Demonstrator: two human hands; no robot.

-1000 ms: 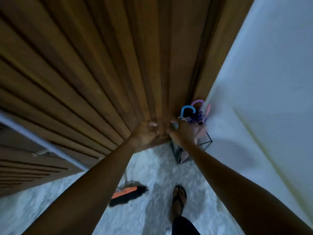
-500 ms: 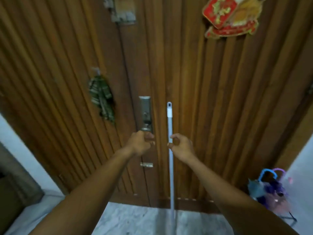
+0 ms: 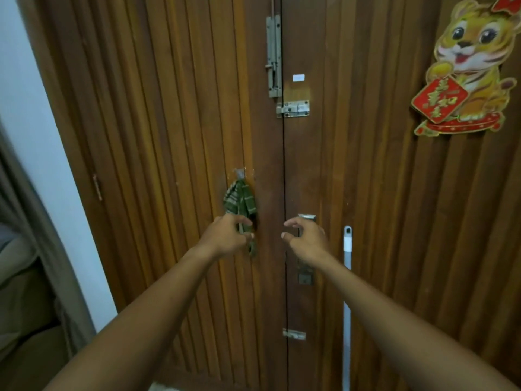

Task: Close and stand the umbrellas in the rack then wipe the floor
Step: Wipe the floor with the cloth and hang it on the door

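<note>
Both bare forearms reach forward. The left hand (image 3: 227,235) is curled at the lower part of a green striped cloth (image 3: 239,200) hanging on the door and seems to pinch it, though the fingers hide the contact. The right hand (image 3: 307,239) hovers slack, fingers loosely bent and grasping nothing, in front of the metal lock plate (image 3: 306,273). Just right of that hand and apart from it, the white mop pole (image 3: 347,292) leans upright against the slatted wooden door (image 3: 169,108), with slide bolts (image 3: 274,56) and a tiger decoration (image 3: 468,66) higher up.
</note>
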